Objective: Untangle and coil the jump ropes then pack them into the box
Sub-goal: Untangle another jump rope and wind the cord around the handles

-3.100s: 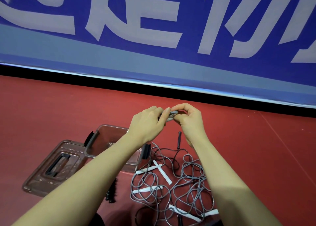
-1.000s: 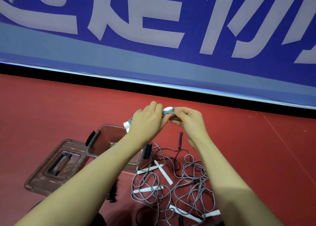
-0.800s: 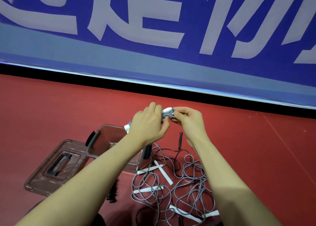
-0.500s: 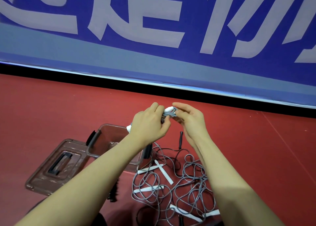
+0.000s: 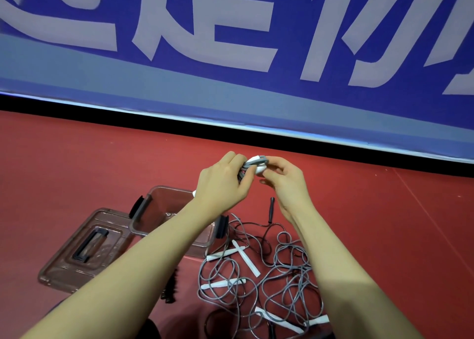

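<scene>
At the far left the clear brownish lid [image 5: 77, 251] lies flat on the red floor [image 5: 77, 159], its dark handle facing up. Just beside it, to the right, stands the open box [image 5: 154, 210] with black clips on its sides; the left forearm passes over it and hides most of the inside.

The left hand [image 5: 223, 184] is held up above the box. Its fingers are curled round a bundle of grey rope [image 5: 254, 165] with white handles — one white end shows under the wrist, another at the fingertips. The right hand [image 5: 284, 182] meets it from the other side and pinches the bundle at the white handle end with thumb and fingers, so both hands grasp the same rope, in the air.

Lower and to the right, between the two forearms, the loose ropes [image 5: 259, 282] lie in a tangle on the floor — grey cord in many loops, with several white handles in it. A thin black rope with a black handle [image 5: 270, 210] lies at the far edge of the tangle.

Behind everything runs a blue banner [image 5: 230, 56] with large pale characters.
</scene>
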Motion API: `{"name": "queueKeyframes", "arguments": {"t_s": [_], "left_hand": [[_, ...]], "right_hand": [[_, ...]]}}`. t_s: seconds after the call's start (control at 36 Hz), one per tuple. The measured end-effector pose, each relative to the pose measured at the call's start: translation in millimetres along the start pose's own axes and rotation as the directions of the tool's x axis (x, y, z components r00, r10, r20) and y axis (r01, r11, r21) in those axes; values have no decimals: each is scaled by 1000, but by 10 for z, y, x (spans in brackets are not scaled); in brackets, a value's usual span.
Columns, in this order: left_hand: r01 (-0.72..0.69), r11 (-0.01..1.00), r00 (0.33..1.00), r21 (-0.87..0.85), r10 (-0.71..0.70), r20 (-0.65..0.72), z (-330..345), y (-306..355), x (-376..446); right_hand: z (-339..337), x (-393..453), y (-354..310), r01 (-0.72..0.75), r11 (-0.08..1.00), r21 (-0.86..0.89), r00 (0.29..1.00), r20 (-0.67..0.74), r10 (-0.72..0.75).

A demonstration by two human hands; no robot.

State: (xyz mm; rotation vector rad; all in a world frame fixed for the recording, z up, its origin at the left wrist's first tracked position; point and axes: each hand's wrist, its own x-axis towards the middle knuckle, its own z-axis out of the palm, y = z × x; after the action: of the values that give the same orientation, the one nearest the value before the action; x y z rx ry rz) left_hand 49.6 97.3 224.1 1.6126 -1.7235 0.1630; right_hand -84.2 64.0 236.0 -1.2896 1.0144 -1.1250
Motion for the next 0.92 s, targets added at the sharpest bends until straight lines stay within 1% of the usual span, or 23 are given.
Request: {"name": "queueKeyframes", "arguments": {"t_s": [0.11, 0.17, 0.22, 0.28, 0.33, 0.39, 0.44, 0.5, 0.56, 0.67, 0.75, 0.83, 0.92], "left_hand": [[28, 999, 995, -26, -25, 93, -49, 56, -6], [55, 995, 987, -81, -42, 156, -56, 68, -13], [61, 995, 974, -84, -40, 224, -59, 74, -11], [52, 998, 959, -29, -42, 280, -50, 87, -5], [46, 996, 948, 78, -68, 312, -28, 111, -2], [54, 982, 948, 182, -108, 298, -23, 140, 3], [111, 970, 947, 217, -169, 273, -13, 148, 8], [197, 961, 932, 192, -245, 267, -1, 135, 10], [234, 956, 920, 176, -276, 277, 17, 107, 15], [280, 953, 909, 114, -301, 287, 25, 42, 26], [328, 942, 887, 78, -335, 317, 16, 8, 34], [400, 916, 856, 8, -377, 353, 16, -26, 45], [483, 870, 822, -100, -411, 394, 44, -81, 53]], "right_hand": [[3, -1, 0, 22, 999, -28, 999, -41, -23], [18, 18, 18, 12, 999, -50, 997, -72, -16], [38, 40, 45, -12, 995, -97, 993, -119, 0], [51, 61, 81, -45, 989, -142, 986, -164, 21], [59, 81, 119, -72, 981, -178, 979, -202, 35], [77, 85, 127, -82, 977, -199, 975, -220, 37], [98, 78, 112, -65, 971, -230, 976, -216, 14], [105, 61, 85, -24, 949, -313, 981, -189, -38], [105, 43, 74, 5, 926, -378, 986, -154, -68], [124, 26, 88, 20, 904, -426, 993, -95, -67], [130, 11, 75, 27, 892, -451, 997, -56, -59], [129, -20, 42, 32, 885, -465, 999, -23, -48], [134, -30, 26, 34, 876, -481, 999, -10, -45]]}}
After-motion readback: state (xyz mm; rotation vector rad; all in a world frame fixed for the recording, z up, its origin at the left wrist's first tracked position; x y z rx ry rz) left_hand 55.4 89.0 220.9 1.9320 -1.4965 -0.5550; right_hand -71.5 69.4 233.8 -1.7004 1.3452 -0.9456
